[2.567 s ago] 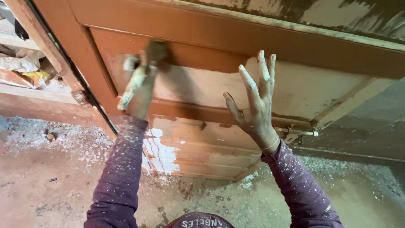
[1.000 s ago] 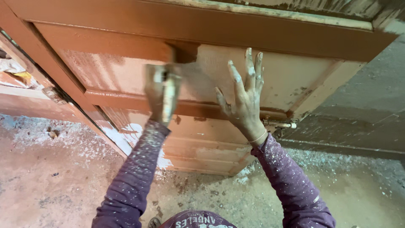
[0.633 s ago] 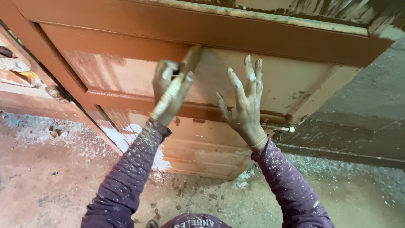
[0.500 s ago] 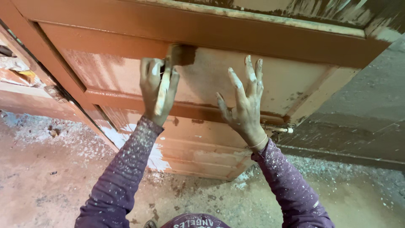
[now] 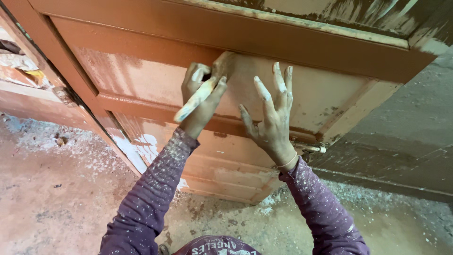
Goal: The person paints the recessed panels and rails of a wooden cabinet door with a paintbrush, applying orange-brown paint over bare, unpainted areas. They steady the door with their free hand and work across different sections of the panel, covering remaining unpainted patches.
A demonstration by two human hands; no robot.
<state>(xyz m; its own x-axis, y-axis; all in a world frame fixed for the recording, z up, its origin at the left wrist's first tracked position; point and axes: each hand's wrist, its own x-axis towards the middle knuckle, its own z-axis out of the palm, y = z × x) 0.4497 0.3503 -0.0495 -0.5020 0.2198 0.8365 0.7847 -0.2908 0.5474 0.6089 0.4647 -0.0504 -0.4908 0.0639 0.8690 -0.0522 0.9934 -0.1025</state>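
Head view: left hand point(image 5: 200, 97) grip closed around paintbrush point(image 5: 198, 97), bristles against the door panel point(image 5: 325, 94). Right hand point(image 5: 271, 118), fingers spread, flat on panel just right.

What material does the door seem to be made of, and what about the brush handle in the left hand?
Door: probably wood, with raised frame and sunken panels, coated in matt reddish-brown paint, patchy where paler undercoat shows. Brush handle in the left hand: pale, smeared with paint; wood or plastic, I cannot tell. The right hand rests flat on the panel.
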